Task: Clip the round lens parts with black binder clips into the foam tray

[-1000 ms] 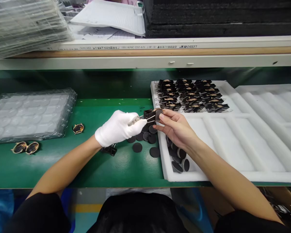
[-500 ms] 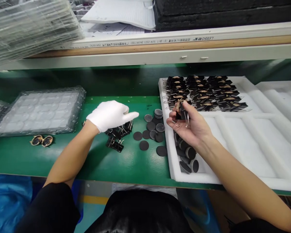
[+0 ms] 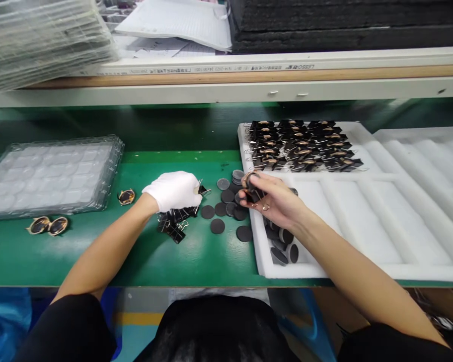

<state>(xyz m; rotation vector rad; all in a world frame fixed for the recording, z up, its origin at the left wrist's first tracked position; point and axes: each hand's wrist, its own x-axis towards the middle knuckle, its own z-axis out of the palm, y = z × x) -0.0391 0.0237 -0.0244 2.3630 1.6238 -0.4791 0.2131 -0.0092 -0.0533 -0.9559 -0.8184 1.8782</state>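
My left hand (image 3: pixel 173 192), in a white glove, is closed on a black binder clip (image 3: pixel 203 190) that pokes out past its fingertips. Under and in front of it lies a heap of binder clips (image 3: pixel 173 229) on the green bench. My bare right hand (image 3: pixel 274 197) grips a dark round piece with a binder clip (image 3: pixel 253 193) on it; fingers cover part of it. Loose black discs (image 3: pixel 217 226) lie between the hands. More discs (image 3: pixel 286 236) fill a compartment of the white foam tray (image 3: pixel 262 264) below my right hand.
Rows of clipped gold-and-black pieces (image 3: pixel 298 146) sit in the tray's back compartment. Clear plastic trays (image 3: pixel 56 173) are stacked on the left. Two joined gold-rimmed round pieces (image 3: pixel 48 225) and a single one (image 3: pixel 126 196) lie nearby. A shelf edge (image 3: pixel 211 93) crosses above.
My left hand has moved down to the heap and closed on a binder clip. My right hand has come left and lower with its clipped piece, turning it. The view has shifted slightly.
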